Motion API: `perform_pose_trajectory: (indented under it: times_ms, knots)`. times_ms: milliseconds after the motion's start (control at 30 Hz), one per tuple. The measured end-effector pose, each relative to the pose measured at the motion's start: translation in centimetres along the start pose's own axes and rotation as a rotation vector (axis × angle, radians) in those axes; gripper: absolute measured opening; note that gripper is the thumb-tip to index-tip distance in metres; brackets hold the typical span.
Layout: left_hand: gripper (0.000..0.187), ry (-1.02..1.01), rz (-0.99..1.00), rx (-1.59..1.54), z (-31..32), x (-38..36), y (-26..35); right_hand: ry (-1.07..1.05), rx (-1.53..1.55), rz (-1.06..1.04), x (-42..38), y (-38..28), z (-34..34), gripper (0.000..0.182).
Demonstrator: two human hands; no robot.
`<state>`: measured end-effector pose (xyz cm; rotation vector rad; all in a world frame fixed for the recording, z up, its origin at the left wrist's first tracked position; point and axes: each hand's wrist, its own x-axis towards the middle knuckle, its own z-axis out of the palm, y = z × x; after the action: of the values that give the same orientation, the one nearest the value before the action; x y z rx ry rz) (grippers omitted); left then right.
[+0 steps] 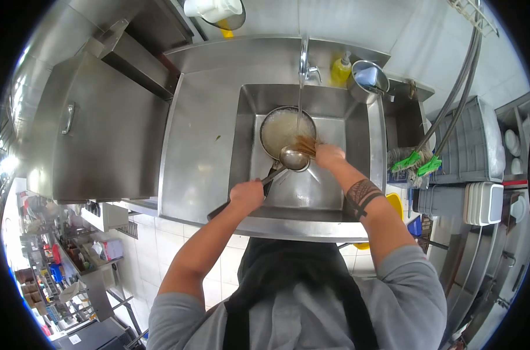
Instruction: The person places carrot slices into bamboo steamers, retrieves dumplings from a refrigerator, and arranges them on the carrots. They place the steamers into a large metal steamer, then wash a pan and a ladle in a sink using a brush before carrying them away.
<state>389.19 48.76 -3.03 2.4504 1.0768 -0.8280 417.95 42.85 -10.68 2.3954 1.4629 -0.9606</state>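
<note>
In the head view my left hand is closed around the handle of a metal ladle. The ladle's bowl sits over the near rim of a round dark pan, which lies in the steel sink with cloudy water inside. My right hand grips a brown bristle brush, its bristles close to the ladle bowl. A thin stream runs from the tap into the pan. The pan's dark handle reaches over the sink's front edge, passing by my left hand.
Behind the sink stand a yellow soap bottle and a metal pot with utensils inside. The steel counter extends left. Hoses and green-clamped mops hang at right, beside grey crates.
</note>
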Motion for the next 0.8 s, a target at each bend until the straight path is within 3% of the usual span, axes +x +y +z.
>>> perform_pose_trajectory:
  times_ms: [33,67,133,167,233,333,433,500,567,600,633,700,767,800]
  knots:
    - [0.031,0.006,-0.004,-0.002,0.3,0.4,-0.1,0.128,0.094,0.13,0.7,0.0,0.1,0.057]
    - [0.031,0.032,-0.02,-0.024,0.9,0.6,-0.2,0.125,0.098,0.129,1.2,0.0,0.6,0.057]
    - [0.032,0.042,-0.028,-0.046,1.5,0.6,0.0,-0.117,-0.033,-0.155,-1.2,-1.5,-0.8,0.058]
    - [0.031,0.027,-0.021,-0.052,1.3,0.6,0.1,-0.124,-0.027,-0.149,-1.2,-0.7,0.0,0.058]
    - [0.031,0.048,-0.013,-0.058,0.3,1.9,0.1,0.072,0.098,0.149,-0.1,0.7,-1.5,0.062]
    - [0.033,0.089,-0.037,-0.158,4.0,5.0,-0.7,0.205,0.347,0.219,-4.4,1.3,-4.7,0.066]
    - [0.024,0.028,0.012,-0.486,6.6,11.8,-0.9,0.409,0.554,0.112,-7.3,3.2,-5.0,0.067]
    - [0.016,-0.396,-0.092,-1.234,5.7,15.2,-0.4,0.474,0.597,0.084,-9.8,4.2,-4.9,0.068]
    - [0.01,-0.475,-0.123,-1.418,3.8,18.2,0.9,0.555,0.68,0.056,-12.0,5.5,-3.5,0.07]
    - [0.009,-0.568,-0.045,-1.603,4.1,20.7,1.4,0.575,0.695,0.05,-13.0,6.2,-2.6,0.072]
    - [0.01,-0.664,0.034,-1.785,4.8,23.4,2.0,0.472,0.829,0.121,-15.0,5.5,-3.3,0.071]
    - [0.015,-0.597,-0.002,-1.959,5.5,28.4,4.2,0.382,1.036,0.162,-17.4,5.8,-2.3,0.072]
    - [0.024,-0.173,-0.484,-2.34,4.3,31.7,7.0,0.252,1.118,0.267,-19.8,5.2,-2.3,0.074]
    - [0.027,-0.133,-0.495,-2.478,6.5,35.7,7.2,0.211,1.164,0.289,-20.6,5.0,-2.3,0.074]
